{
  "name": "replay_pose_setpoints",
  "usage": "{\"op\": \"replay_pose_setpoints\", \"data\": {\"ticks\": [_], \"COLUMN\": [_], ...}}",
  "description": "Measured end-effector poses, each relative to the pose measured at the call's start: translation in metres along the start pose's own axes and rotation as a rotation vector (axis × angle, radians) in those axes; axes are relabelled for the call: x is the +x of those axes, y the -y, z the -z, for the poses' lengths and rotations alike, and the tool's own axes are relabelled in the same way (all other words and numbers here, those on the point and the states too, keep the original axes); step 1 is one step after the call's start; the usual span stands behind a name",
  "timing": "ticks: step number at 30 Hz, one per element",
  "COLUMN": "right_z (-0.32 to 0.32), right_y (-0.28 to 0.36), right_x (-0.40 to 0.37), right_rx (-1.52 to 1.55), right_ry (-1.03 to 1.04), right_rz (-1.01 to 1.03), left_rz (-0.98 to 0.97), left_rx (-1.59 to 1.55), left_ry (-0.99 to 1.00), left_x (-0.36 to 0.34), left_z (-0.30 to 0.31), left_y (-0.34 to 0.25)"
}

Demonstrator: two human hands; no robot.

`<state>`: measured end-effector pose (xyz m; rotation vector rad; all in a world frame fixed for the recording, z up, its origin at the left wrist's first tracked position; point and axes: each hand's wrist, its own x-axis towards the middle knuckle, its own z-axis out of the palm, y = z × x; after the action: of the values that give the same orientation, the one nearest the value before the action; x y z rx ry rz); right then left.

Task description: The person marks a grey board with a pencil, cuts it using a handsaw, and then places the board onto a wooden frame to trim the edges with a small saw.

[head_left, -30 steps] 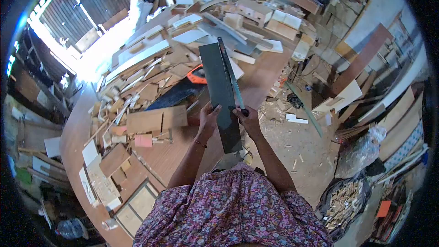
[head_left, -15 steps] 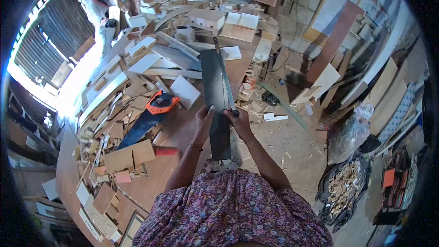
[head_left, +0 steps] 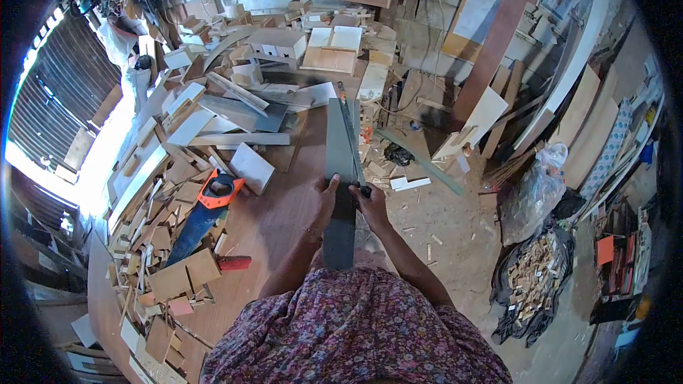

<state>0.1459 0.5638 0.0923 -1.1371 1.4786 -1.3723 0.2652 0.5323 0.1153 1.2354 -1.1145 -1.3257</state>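
Observation:
A long, narrow dark grey board point(head_left: 341, 231) points away from my body, its near end close to the patterned clothing. My left hand point(head_left: 324, 206) grips its left edge, thumb lying on the face. On the opposite edge, my right hand point(head_left: 371, 208) holds the board together with a long thin metal tool point(head_left: 351, 131). The tool has a dark handle by my fingers, and its slim length runs along the board's right side to the far end. Left of my hands, an orange-handled handsaw point(head_left: 219, 190) lies on wood offcuts.
A brown worktable point(head_left: 274, 199) carries piled offcuts and a red object point(head_left: 234, 263) on the left. Wood scraps litter the floor point(head_left: 420, 242). To the right are a black sack of wood pieces point(head_left: 533, 288), a clear plastic bag point(head_left: 535, 192) and leaning boards point(head_left: 491, 57).
The view has turned slightly right, so the surroundings shift left. The board has come nearer my body and its upper part looks lighter; both hands keep their hold.

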Motion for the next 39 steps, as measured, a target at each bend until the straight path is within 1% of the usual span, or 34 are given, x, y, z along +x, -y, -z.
{"op": "replay_pose_setpoints", "data": {"ticks": [1,3,4,5,6,7,8,9,11,12,13,14,16,17,19,20,23,24,25,26,27,28,29,30,31,32,33,34,35,36,37,38,39], "right_z": [0.002,0.004,0.008,0.013,0.016,0.017,0.018,0.019,0.019,0.019,0.02,0.021,0.017,0.015,0.009,0.006,0.0,-0.009,-0.011,-0.012,-0.014,-0.018,-0.022,-0.026,-0.033,-0.035,-0.04,-0.046,-0.049,-0.05,-0.051,-0.05,-0.048], "right_y": [-0.005,-0.005,0.001,0.006,0.014,0.013,0.01,0.006,-0.008,-0.014,-0.016,-0.017,-0.022,-0.025,-0.021,-0.024,-0.027,-0.032,-0.03,-0.027,-0.024,-0.023,-0.037,-0.065,-0.064,-0.062,-0.032,-0.011,-0.015,-0.023,-0.029,-0.034,-0.036], "right_x": [0.001,0.005,0.005,0.004,0.006,0.011,0.017,0.024,0.045,0.055,0.065,0.075,0.098,0.11,0.134,0.147,0.192,0.208,0.224,0.24,0.257,0.274,0.295,0.319,0.339,0.357,0.367,0.375,0.389,0.404,0.416,0.428,0.438], "right_rx": [0.0,-0.009,-0.012,-0.03,-0.048,-0.054,-0.075,-0.097,-0.085,-0.065,-0.07,-0.053,-0.005,-0.017,0.004,-0.018,-0.038,-0.083,-0.088,-0.093,-0.096,-0.1,-0.097,-0.261,-0.423,-0.461,-0.499,-0.384,-0.382,-0.427,-0.475,-0.5,-0.507], "right_ry": [-0.005,-0.079,-0.08,-0.06,-0.04,-0.04,-0.037,-0.033,-0.04,-0.051,-0.041,-0.027,-0.034,-0.02,-0.022,-0.013,0.034,-0.04,-0.037,-0.002,0.033,0.051,0.052,-0.022,-0.095,-0.075,-0.057,-0.052,-0.053,-0.07,-0.085,-0.086,-0.081], "right_rz": [-0.006,0.082,0.083,0.0,-0.082,-0.081,-0.061,-0.042,-0.031,-0.022,-0.025,-0.067,-0.174,-0.176,-0.274,-0.215,-0.201,-0.11,-0.12,-0.184,-0.247,-0.246,-0.254,-0.11,0.039,0.06,0.081,0.052,0.049,0.093,0.135,0.051,0.045], "left_rz": [0.015,0.03,-0.046,-0.121,-0.122,-0.103,-0.082,-0.08,-0.016,-0.011,-0.025,-0.039,0.013,0.063,0.101,0.134,0.213,0.223,0.169,0.116,0.127,0.085,0.041,0.045,0.045,0.046,0.048,0.003,-0.042,-0.089,-0.084,-0.084,-0.082], "left_rx": [0.058,0.114,0.107,0.099,0.094,0.115,0.135,0.128,0.036,0.029,0.08,0.13,0.165,0.2,0.22,0.253,0.164,0.161,0.181,0.203,0.206,0.233,0.261,0.265,0.365,0.466,0.472,0.512,0.55,0.618,0.617,0.735,0.853], "left_ry": [0.031,0.064,0.035,0.004,0.005,-0.006,-0.017,-0.021,-0.022,-0.031,-0.039,-0.047,-0.057,-0.06,-0.075,-0.074,-0.113,-0.116,-0.134,-0.151,-0.152,-0.156,-0.16,-0.162,-0.149,-0.134,-0.135,-0.138,-0.139,-0.214,-0.209,-0.25,-0.291], "left_x": [-0.003,-0.002,0.0,0.003,0.014,0.032,0.044,0.047,0.053,0.067,0.086,0.102,0.115,0.122,0.144,0.154,0.199,0.214,0.228,0.242,0.26,0.279,0.299,0.317,0.334,0.351,0.368,0.385,0.4,0.413,0.422,0.431,0.44], "left_z": [-0.003,-0.012,-0.017,-0.021,-0.023,-0.024,-0.027,-0.031,-0.04,-0.042,-0.043,-0.044,-0.049,-0.051,-0.051,-0.051,-0.055,-0.057,-0.058,-0.058,-0.059,-0.06,-0.06,-0.061,-0.062,-0.063,-0.063,-0.063,-0.064,-0.066,-0.066,-0.064,-0.062], "left_y": [-0.011,-0.015,-0.014,-0.013,0.003,0.032,0.048,0.041,0.021,0.037,0.066,0.082,0.062,0.048,0.037,0.036,0.042,0.036,0.027,0.021,0.021,0.021,0.02,0.013,0.003,-0.006,-0.008,-0.009,-0.011,-0.012,-0.019,-0.026,-0.029]}}
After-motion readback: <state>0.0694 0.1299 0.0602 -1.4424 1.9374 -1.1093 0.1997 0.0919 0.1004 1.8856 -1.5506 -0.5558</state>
